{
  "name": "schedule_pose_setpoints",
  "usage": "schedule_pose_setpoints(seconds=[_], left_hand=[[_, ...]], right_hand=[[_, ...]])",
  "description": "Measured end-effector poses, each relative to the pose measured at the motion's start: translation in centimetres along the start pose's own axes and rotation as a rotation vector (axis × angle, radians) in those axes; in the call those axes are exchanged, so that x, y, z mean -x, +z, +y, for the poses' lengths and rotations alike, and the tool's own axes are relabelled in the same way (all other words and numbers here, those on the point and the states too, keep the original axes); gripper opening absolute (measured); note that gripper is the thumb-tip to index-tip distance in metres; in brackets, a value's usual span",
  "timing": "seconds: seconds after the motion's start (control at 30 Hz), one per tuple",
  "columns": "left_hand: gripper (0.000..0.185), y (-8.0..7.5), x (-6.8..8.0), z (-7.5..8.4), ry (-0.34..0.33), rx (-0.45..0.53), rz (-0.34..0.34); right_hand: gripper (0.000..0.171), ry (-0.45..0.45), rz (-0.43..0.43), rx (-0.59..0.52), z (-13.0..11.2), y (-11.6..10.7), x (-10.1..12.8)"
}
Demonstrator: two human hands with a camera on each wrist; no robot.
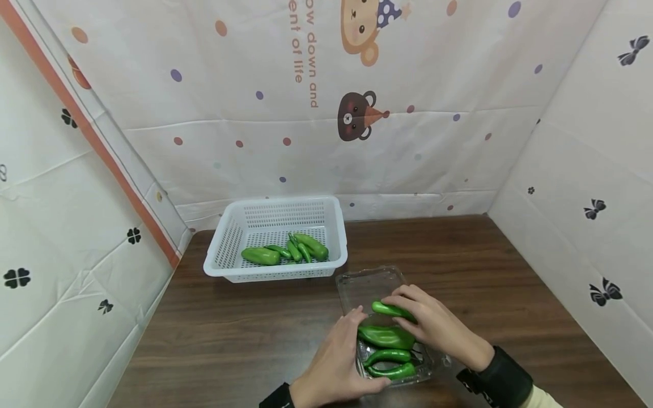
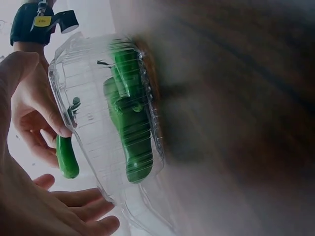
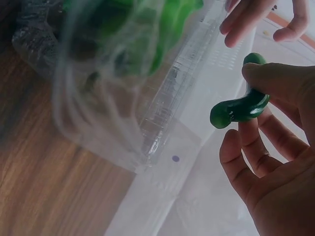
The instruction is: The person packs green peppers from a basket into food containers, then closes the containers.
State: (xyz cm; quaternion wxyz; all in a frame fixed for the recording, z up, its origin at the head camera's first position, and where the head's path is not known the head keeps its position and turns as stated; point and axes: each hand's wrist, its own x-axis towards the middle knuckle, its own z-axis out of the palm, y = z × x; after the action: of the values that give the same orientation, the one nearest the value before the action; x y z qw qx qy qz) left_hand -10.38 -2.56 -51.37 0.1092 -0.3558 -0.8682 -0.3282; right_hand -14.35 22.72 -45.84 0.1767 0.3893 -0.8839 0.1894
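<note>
Right hand (image 1: 433, 323) pinches a small curved glossy green pepper (image 1: 391, 310) between thumb and curled fingers; the right wrist view shows the pinch plainly, one end of the pepper poking out past the fingertips. The pepper sits over the far half of the clear, ribbed plastic clamshell tray (image 1: 364, 283), just above the three green peppers already lying in the tray (image 1: 386, 336).

Left hand (image 1: 339, 362) lies with relaxed, nearly straight fingers against the tray's near left edge, holding nothing; thumb tip close to the largest pepper.

Edges and room: beyond the right fingertips the tray's far end is bare plastic. Farther out from both hands, well apart, stands a white perforated plastic basket (image 1: 229, 249) with several green peppers (image 1: 285, 250) inside. Dark brown wooden tabletop (image 1: 510, 272) is open to the outside of the right hand and between tray and basket; patterned white sheeting (image 1: 459, 141) walls the table on three sides.

View differences: the left wrist view looks through the tray's wall and shows peppers stacked against it. Head view alone shows the basket's contents. Right wrist view is blurred on the tray.
</note>
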Motion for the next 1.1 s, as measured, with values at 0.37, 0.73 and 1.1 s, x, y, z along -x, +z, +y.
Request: schedule_pose_setpoints(seconds=[0.37, 0.73, 1.1], left_hand=[[0.103, 0.30, 0.19, -0.30, 0.020, -0.042, 0.017], [0.100, 0.32, 0.18, -0.46, 0.029, -0.042, 0.023], [0.098, 0.19, 0.26, -0.62, 0.023, -0.038, -0.020]], right_hand=[[0.051, -0.028, 0.017, -0.018, -0.28, 0.23, 0.30], [0.051, -0.045, 0.019, -0.035, -0.30, 0.75, 0.59], [0.052, -0.053, -0.008, -0.038, -0.05, 0.93, 0.69]])
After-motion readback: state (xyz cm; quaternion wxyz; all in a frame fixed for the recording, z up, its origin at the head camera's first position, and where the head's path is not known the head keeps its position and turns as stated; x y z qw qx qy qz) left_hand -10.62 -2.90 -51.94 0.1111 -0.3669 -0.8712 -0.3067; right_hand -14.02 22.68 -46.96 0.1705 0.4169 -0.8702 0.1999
